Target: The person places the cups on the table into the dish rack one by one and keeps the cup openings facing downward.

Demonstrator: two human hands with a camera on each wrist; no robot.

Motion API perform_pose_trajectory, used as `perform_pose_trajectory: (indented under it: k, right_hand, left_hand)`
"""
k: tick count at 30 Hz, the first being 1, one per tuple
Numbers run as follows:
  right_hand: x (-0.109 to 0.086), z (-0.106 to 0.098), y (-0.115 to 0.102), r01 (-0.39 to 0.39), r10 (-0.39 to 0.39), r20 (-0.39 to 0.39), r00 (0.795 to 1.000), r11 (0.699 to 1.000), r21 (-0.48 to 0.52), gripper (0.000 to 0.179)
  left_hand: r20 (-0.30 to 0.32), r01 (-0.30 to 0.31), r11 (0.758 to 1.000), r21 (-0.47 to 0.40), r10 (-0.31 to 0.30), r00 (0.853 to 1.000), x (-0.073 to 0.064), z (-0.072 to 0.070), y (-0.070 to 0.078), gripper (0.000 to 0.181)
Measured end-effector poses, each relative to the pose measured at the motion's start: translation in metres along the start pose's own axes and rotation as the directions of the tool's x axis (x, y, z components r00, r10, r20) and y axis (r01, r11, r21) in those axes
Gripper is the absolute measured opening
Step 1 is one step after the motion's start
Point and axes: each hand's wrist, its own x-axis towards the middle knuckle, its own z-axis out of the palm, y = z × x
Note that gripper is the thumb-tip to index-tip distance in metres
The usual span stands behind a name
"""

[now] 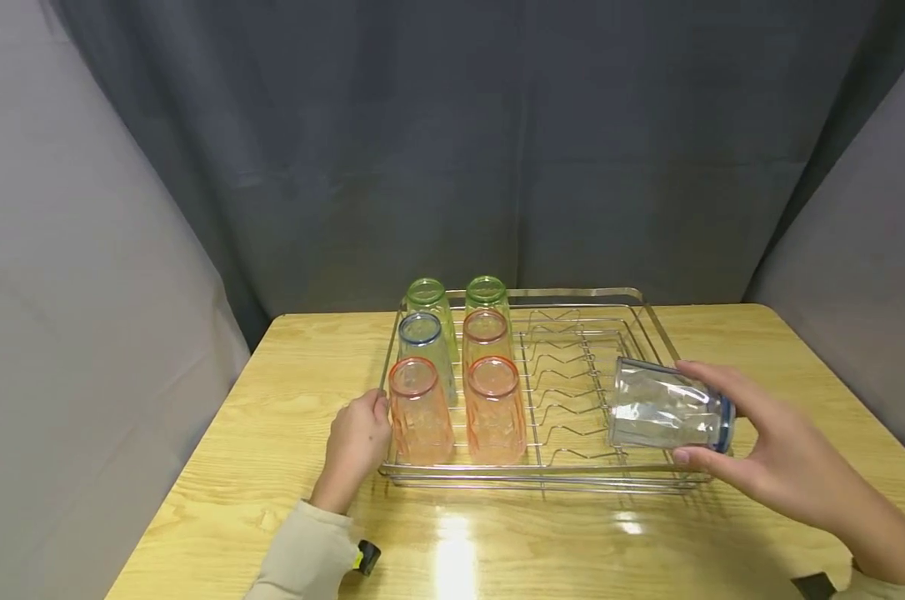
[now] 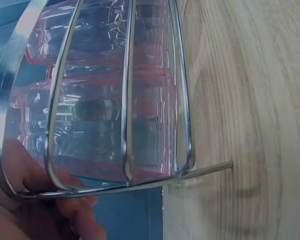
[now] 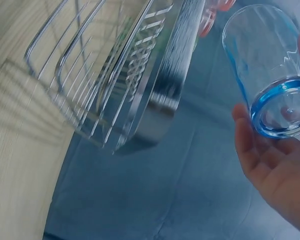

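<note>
My right hand (image 1: 775, 450) grips a clear drinking glass with a blue base (image 1: 666, 406), tilted on its side above the right part of a wire dish rack (image 1: 565, 471). The thumb and fingers hold it near its base, and its mouth points left. In the right wrist view the blue-based end (image 3: 280, 107) sits against the fingers, apart from the rack's metal rim. My left hand (image 1: 358, 437) holds the rack's left side near the front corner; the left wrist view shows fingers (image 2: 80, 215) curled round the wire. An orange glass (image 1: 421, 412) stands just beside that hand.
Another orange glass (image 1: 495, 412), a reddish one (image 1: 487, 333), a blue-rimmed one (image 1: 430, 350) and two green ones (image 1: 426, 298) stand inverted in the rack's left half. Wavy wire dividers (image 1: 568, 392) fill the right half. Dark curtain (image 1: 512, 150) hangs behind the wooden table (image 1: 287, 375).
</note>
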Motion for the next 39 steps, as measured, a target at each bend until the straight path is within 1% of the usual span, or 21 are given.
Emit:
perform_pose_trajectory:
  k: [4,5,8,10,12,15,16,19,21,24,26,27,29,31,33,35,39]
  right_hand:
    - [0.005,-0.006,0.016,-0.085,0.083,-0.034,0.996,0.995,-0.053,0.094]
    - [0.007,-0.008,0.020,-0.105,0.103,-0.033,0.994,0.992,-0.066,0.093]
    - [0.014,-0.014,0.029,-0.173,0.172,-0.010,0.985,0.982,-0.082,0.090]
    - [0.020,-0.018,0.032,-0.211,0.214,0.010,0.977,0.971,-0.115,0.088]
    - [0.026,-0.021,0.035,-0.235,0.242,0.026,0.970,0.959,-0.156,0.086]
    - [0.039,-0.023,0.038,-0.254,0.277,0.074,0.958,0.939,-0.232,0.085]
    - [0.044,-0.023,0.038,-0.254,0.285,0.094,0.954,0.933,-0.255,0.085]
    - [0.059,-0.023,0.041,-0.249,0.317,0.178,0.931,0.912,-0.326,0.088]
    - [0.068,-0.021,0.043,-0.219,0.315,0.229,0.921,0.905,-0.364,0.090]
    - [0.079,-0.019,0.048,-0.163,0.282,0.288,0.915,0.912,-0.377,0.091]
    - [0.085,-0.016,0.052,-0.142,0.275,0.321,0.906,0.913,-0.382,0.090]
    - [0.087,-0.014,0.054,-0.136,0.275,0.338,0.900,0.915,-0.380,0.091]
    - [0.091,-0.010,0.059,-0.122,0.271,0.371,0.888,0.918,-0.378,0.092]
    - [0.095,-0.005,0.063,-0.114,0.276,0.407,0.871,0.918,-0.379,0.092]
    - [0.099,-0.002,0.067,-0.101,0.273,0.438,0.857,0.921,-0.377,0.093]
    - [0.103,0.001,0.069,-0.086,0.274,0.457,0.846,0.917,-0.390,0.092]
    - [0.111,0.011,0.073,-0.055,0.266,0.497,0.826,0.915,-0.400,0.090]
  left_hand:
    - [0.011,0.011,1.000,-0.024,-0.011,1.000,-0.006,0.001,-0.004,0.037]
    - [0.006,0.011,1.000,-0.026,-0.011,1.000,-0.007,0.001,-0.005,0.036]
    - [-0.003,0.008,1.000,-0.028,-0.008,1.000,-0.008,0.001,-0.005,0.037]
    - [-0.002,-0.001,1.000,-0.027,0.001,1.000,-0.007,0.002,-0.005,0.038]
    - [0.006,-0.007,1.000,-0.026,0.008,1.000,-0.006,0.002,-0.005,0.038]
    - [0.002,-0.011,1.000,-0.023,0.011,1.000,-0.004,0.004,-0.004,0.038]
    - [-0.001,-0.011,1.000,-0.023,0.011,1.000,-0.003,0.004,-0.004,0.038]
    - [-0.010,-0.008,1.000,-0.020,0.008,1.000,-0.001,0.005,-0.003,0.038]
    - [-0.010,-0.006,1.000,-0.026,0.006,1.000,-0.001,0.005,-0.002,0.039]
    - [-0.016,-0.009,0.999,-0.031,0.009,1.000,0.001,0.005,-0.001,0.039]
    - [-0.025,-0.010,0.999,-0.031,0.009,1.000,0.001,0.005,0.000,0.038]
    - [-0.034,-0.011,1.000,-0.029,0.010,0.999,0.001,0.005,0.000,0.038]
    - [-0.032,-0.006,1.000,-0.030,0.005,0.999,0.001,0.004,-0.001,0.037]
    - [-0.037,-0.001,0.999,-0.033,0.000,0.999,0.001,0.004,-0.001,0.037]
    - [-0.027,0.003,0.999,-0.042,-0.004,1.000,0.000,0.004,-0.001,0.038]
    - [-0.018,0.004,0.999,-0.049,-0.004,1.000,0.000,0.003,-0.002,0.039]
    - [-0.024,0.009,0.998,-0.062,-0.011,1.000,0.000,0.000,-0.003,0.038]
